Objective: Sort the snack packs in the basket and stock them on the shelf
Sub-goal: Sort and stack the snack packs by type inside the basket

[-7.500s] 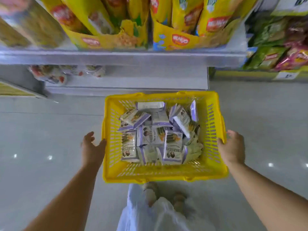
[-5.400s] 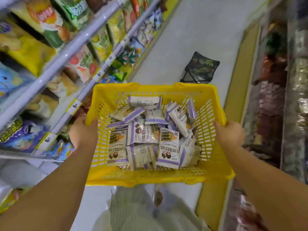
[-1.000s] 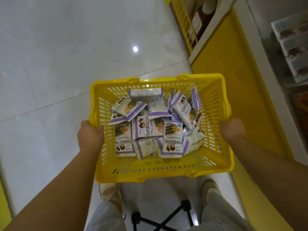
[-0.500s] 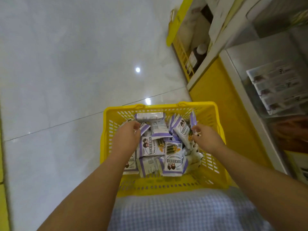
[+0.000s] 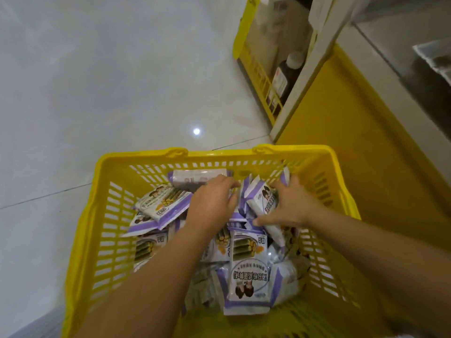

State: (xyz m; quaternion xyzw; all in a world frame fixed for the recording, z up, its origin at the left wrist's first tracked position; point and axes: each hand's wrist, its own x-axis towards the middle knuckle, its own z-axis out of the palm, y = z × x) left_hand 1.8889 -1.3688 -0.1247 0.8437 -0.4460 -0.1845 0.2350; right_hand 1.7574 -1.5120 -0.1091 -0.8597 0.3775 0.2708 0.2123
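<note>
**Both hands among the snack packs in the yellow basket**

The snack packs (image 5: 246,272) are small flat pouches, white with purple edge bands. They are printed with green and yellow snack sticks, dark lettering and a small cartoon figure. They lie in a loose heap, some face up, some on edge and some overlapping.

A second ago each hand gripped a side rim of the yellow basket (image 5: 102,215). Half a second ago both had let go and reached inside. Now both are in toward the far wall, and the basket fills more of the view.

The left hand (image 5: 212,203) is near the middle of the far wall, beside a pack lying flat (image 5: 192,178) against that wall. Its fingers (image 5: 228,184) are curled down into the heap, and it cannot be told whether they grip a pack. The right hand (image 5: 292,206) is near the far right corner and holds an upright pack (image 5: 264,202). Its fingers (image 5: 280,185) are bent over the pack's top edge and its thumb (image 5: 262,222) is spread beneath.

The basket has slotted walls and holds every pack in view. Beyond its far right corner, on the pale tiled floor (image 5: 97,93), a yellow slotted rack (image 5: 256,69) holds a dark bottle (image 5: 286,76) with a white cap. The rack stands beside the yellow base of a shelf unit (image 5: 366,142).
</note>
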